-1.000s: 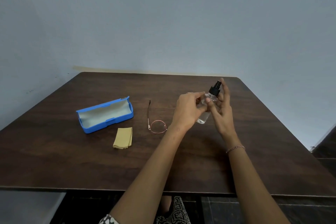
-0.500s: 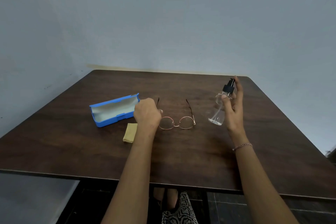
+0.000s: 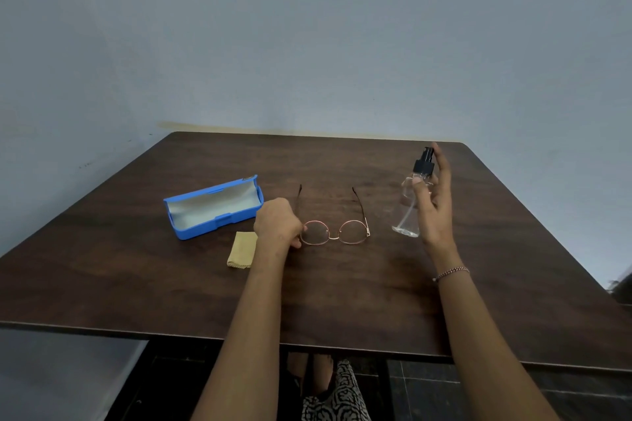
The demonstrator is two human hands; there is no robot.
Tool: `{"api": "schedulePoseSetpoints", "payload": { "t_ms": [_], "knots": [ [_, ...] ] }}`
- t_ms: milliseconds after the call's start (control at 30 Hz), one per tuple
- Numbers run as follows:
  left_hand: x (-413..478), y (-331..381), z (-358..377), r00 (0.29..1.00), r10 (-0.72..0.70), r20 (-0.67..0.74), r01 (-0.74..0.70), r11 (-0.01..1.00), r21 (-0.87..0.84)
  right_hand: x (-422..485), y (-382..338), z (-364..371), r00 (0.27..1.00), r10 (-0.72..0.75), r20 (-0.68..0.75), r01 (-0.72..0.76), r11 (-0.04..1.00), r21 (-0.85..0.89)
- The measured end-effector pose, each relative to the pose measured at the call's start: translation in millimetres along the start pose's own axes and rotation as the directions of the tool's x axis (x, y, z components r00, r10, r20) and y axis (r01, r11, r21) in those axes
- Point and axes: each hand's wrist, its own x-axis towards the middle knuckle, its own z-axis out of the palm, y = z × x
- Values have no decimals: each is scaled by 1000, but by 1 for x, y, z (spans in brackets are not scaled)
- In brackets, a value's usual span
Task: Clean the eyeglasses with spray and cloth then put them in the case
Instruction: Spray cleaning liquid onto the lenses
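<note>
Left hand (image 3: pixel 277 227) moved off spray bottle (image 3: pixel 408 212) to glasses (image 3: pixel 333 238) on bench (image 3: pixel 342 301), fingers (image 3: pixel 294 241) pinching frame corner; right hand (image 3: pixel 435 215) grips spray bottle, forefinger by pump. Spraying likely next.

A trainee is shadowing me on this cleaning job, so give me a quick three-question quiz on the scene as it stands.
1. True or false: the case lies open on the table.
2. Which hand holds the bottle? A. left B. right C. neither
3. What does the left hand grip?
Key: 1 true; 2 B, the right hand; 3 the glasses.
</note>
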Motion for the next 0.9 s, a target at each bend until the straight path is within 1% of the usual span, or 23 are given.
{"api": "schedulePoseSetpoints", "payload": {
  "t_ms": [100, 200, 267, 333, 467, 600, 700, 800, 900],
  "knots": [
    [5, 1, 4, 999, -10, 53, 20, 983, -184, -2, -4, 0, 1000, 18, -2, -18, 1000, 5],
    [7, 5, 7, 995, 0, 103, 41, 917, -396, -2, -3, -1, 1000, 10, 5, -10, 1000, -12],
    [9, 9, 8, 995, 24, 94, 26, 867, -497, -2, -3, 1, 1000, 8, 15, -8, 1000, -3],
    [13, 13, 12, 997, 60, 41, -25, 813, -581, -4, -5, 3, 1000, 9, 21, -9, 1000, -1],
    [21, 21, 18, 977, 174, -126, -214, 751, -625, -10, -14, 9, 999, -1, 46, 2, 1000, -10],
    [33, 33, 24, 950, 223, -217, -311, 705, -637, -14, -17, 16, 994, -12, 109, 14, 1000, -15],
    [41, 37, 31, 918, 243, -314, -390, 695, -604, -13, -15, 20, 985, 39, 169, -38, 999, -11],
    [47, 38, 35, 891, 268, -367, -450, 637, -626, -13, -11, 22, 973, 60, 221, -25, 987, -158],
    [48, 39, 38, 856, 299, -421, -514, 574, -637, -13, -4, 25, 964, 37, 265, 56, 940, -336]
  ]
}}
